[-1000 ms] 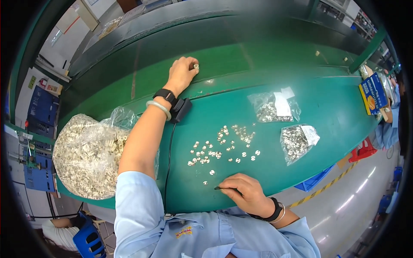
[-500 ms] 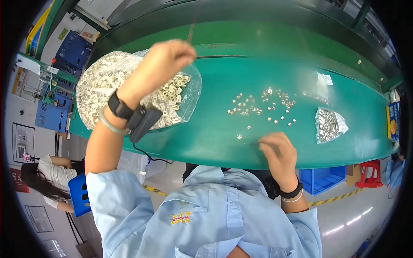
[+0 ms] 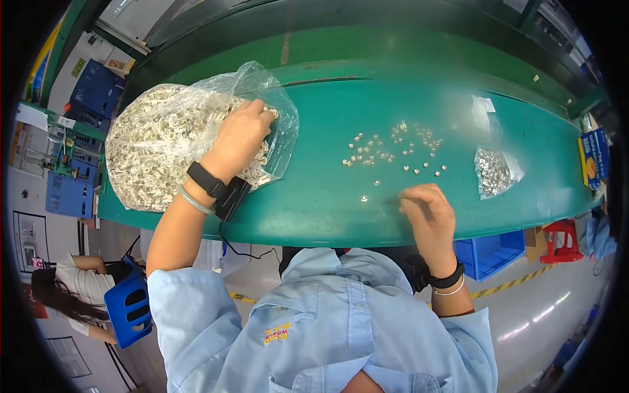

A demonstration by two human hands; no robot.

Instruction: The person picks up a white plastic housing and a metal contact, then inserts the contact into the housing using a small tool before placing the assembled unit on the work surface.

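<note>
My left hand (image 3: 241,137) reaches into the mouth of a large clear plastic bag (image 3: 265,75) full of small cream-coloured block-like parts (image 3: 157,147). Its fingers are bent down among the parts and pressed together; what they hold is hidden. Close to the table's front edge, my right hand (image 3: 429,213) is closed in a pinch, thumb against forefinger, on something too small to make out. Small shiny metal pieces (image 3: 373,156), nut-like in shape, lie scattered on the green tabletop (image 3: 314,196) beyond the right hand. A single metal piece (image 3: 364,198) lies left of its fingertips.
A small clear bag of metal pieces (image 3: 493,173) lies on the right, with another clear bag (image 3: 483,114) behind it. A blue and yellow box (image 3: 593,157) stands at the right end. A black cable (image 3: 244,253) hangs from my left wrist device. A person (image 3: 82,285) sits at far left.
My left hand has come down from above the bag into its mouth, among the cream parts. The bag's far edge now stands higher. My right hand stays pinched in nearly the same place.
</note>
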